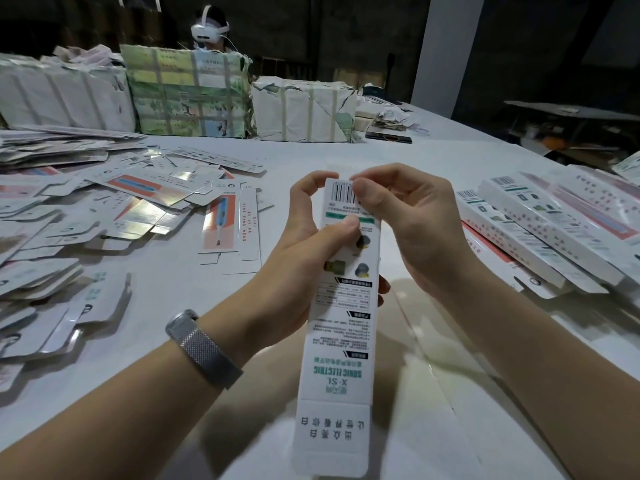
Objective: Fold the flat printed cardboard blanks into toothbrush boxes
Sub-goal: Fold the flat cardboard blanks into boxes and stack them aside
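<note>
**Box blank in hand above the desk, barcode end being worked**

Item held: one long, narrow toothbrush box (pixel 341 327) of white printed card, raised over the desk (pixel 398 161), its loose end flap nearest the wearer. Legible print, upside down to the wearer: "SONIC ELECTRIC" in green, "X-SL" below it, a barcode at the far end, small black banner labels and product pictures along the panel. The flap carries large characters I cannot read.

Left hand (pixel 304 258): grip wrapped round the box at mid-length, thumb pressed on the printed face. A mesh metal wristband (pixel 204 348) sits on that wrist.

Right hand (pixel 412 223): fingertips pinching the barcode end.

Desk surface: pale, smooth, matt. Flat blanks (pixel 114 202) lie scattered in a heap to the left, some with glossy foil and orange panels. Folded boxes (pixel 547 223) lie stacked at the right. Taped paper-wrapped bundles (pixel 188 95) stand along the far edge. A person wearing a white headset (pixel 207 31) sits behind them. The room beyond is dark.
</note>
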Tool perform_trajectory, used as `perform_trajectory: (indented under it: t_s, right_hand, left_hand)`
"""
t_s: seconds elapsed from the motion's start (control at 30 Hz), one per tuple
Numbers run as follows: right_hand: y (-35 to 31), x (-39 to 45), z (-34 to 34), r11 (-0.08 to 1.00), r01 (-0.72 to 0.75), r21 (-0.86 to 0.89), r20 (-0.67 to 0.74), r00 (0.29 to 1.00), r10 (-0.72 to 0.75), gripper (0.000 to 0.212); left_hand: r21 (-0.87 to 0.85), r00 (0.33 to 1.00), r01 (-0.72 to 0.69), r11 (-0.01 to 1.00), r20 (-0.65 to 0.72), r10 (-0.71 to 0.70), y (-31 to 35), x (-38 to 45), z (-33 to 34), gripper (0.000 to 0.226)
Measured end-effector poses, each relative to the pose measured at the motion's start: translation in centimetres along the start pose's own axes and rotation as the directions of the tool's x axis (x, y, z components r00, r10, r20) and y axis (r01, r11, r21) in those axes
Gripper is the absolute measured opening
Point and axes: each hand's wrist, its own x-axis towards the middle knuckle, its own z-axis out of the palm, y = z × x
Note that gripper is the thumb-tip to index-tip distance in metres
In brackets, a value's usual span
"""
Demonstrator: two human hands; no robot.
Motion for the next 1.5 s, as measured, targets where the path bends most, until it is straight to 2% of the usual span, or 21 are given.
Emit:
perform_trajectory:
  t_s: [0.07,0.2,0.27,0.33,0.43,0.57,0.73,0.87,0.93,1.03,1.17,1.3,1.4,1.5]
  right_hand:
    - [0.1,-0.1,0.1,1.0,0.002,-0.003,-0.03,1.0,-0.002,0.008]
    - [0.6,0.1,0.2,0.992,-0.089,-0.092,-0.093,0.992,0.081,0.043]
    - [0.7,0.1,0.1,0.983,-0.18,0.04,-0.031,0.983,0.181,0.065]
    - [0.6,0.3,0.1,0.951,-0.221,0.214,0.007,0.974,0.224,0.076]
    - [0.3,0.4,-0.2,0.893,-0.212,0.397,0.019,0.975,0.223,0.066]
    - [0.0,0.4,-0.4,0.868,-0.194,0.457,0.078,0.981,0.178,0.046]
    - [-0.3,0.4,-0.5,0.825,-0.231,0.516,0.114,0.973,0.201,0.056]
    - [-0.2,0.4,-0.8,0.733,-0.329,0.595,0.222,0.944,0.244,0.067]
    - [-0.3,0.5,-0.9,0.729,-0.355,0.586,0.263,0.934,0.243,0.065]
    - [-0.3,0.6,-0.8,0.789,-0.333,0.517,0.252,0.94,0.231,0.051]
    - [0.0,0.5,-0.8,0.829,-0.266,0.493,0.211,0.96,0.182,0.033]
    - [-0.3,0.5,-0.6,0.908,-0.196,0.371,0.158,0.977,0.146,0.001]
    - [-0.5,0.5,-0.6,0.921,-0.233,0.312,0.154,0.969,0.193,0.012]
    - [-0.5,0.5,-0.5,0.919,-0.292,0.266,0.227,0.945,0.235,0.01]
  left_hand:
    - [-0.005,1.0,-0.002,1.0,-0.006,0.002,0.0,0.1,0.0,0.037]
    - [0.002,1.0,0.002,1.0,-0.023,-0.002,-0.1,0.1,-0.1,0.037]
    - [-0.01,1.0,0.012,1.0,-0.02,-0.012,-0.1,0.1,-0.2,0.036]
    - [-0.009,0.999,0.026,1.0,-0.022,-0.026,-0.2,0.1,-0.2,0.036]
    - [0.021,1.0,0.021,1.0,-0.015,-0.021,-0.4,0.0,0.0,0.042]
    - [0.042,1.0,-0.011,0.999,-0.022,0.012,-0.7,0.0,0.4,0.06]
    - [0.059,1.0,-0.012,0.998,0.0,0.012,-0.5,-0.1,0.1,0.062]
    - [0.077,1.0,-0.018,0.997,0.024,0.016,-0.4,0.0,-0.2,0.049]
    - [0.08,0.999,-0.015,0.997,0.034,0.013,-0.4,0.0,-0.4,0.041]
    - [0.091,0.999,-0.025,0.996,0.028,0.023,-0.5,0.0,-0.5,0.039]
    - [0.089,0.997,-0.073,0.993,0.004,0.073,-1.1,0.0,-0.3,0.05]
    - [0.108,0.999,-0.052,0.993,0.007,0.051,-1.1,0.0,-0.4,0.055]
    - [0.148,0.999,-0.042,0.988,-0.01,0.044,-1.0,0.1,-0.4,0.05]
    - [0.154,0.999,-0.052,0.987,-0.006,0.054,-1.0,0.1,-0.4,0.049]
